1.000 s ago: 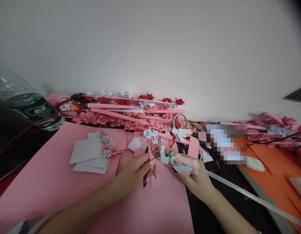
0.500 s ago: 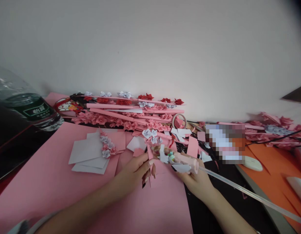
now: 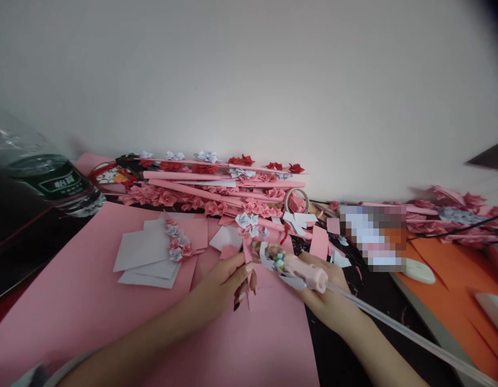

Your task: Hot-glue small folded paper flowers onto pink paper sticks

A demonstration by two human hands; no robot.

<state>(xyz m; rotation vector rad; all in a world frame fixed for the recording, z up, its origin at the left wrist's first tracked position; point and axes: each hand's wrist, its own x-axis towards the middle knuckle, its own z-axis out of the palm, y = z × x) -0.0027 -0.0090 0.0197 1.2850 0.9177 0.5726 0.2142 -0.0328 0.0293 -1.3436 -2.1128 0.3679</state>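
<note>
My left hand (image 3: 228, 282) pinches a narrow folded strip of pink paper (image 3: 248, 258) upright between thumb and fingers. White and pink paper flowers (image 3: 251, 224) show just beyond the strip's top. In my right hand (image 3: 329, 295) is a pale pink hot glue gun (image 3: 305, 270), its front end pointing left toward the strip. Several coloured beads or gems cover its front part, and scraps of white paper cling to it. A long clear glue stick (image 3: 394, 318) runs out of its back to the lower right. Whether the nozzle touches the strip I cannot tell.
Pink sheets (image 3: 273, 344) cover the desk, with white paper squares (image 3: 142, 252) and a small flower sprig (image 3: 177, 242) at left. Behind lie rolled pink tubes (image 3: 184, 176), paper roses and a tape roll (image 3: 296, 201). A water bottle (image 3: 51, 177) leans left; a white mouse (image 3: 418, 271) is right.
The glue gun has shifted slightly left and down, and its back end with the glue stick has dropped a little. My left hand and the pink strip have barely moved.
</note>
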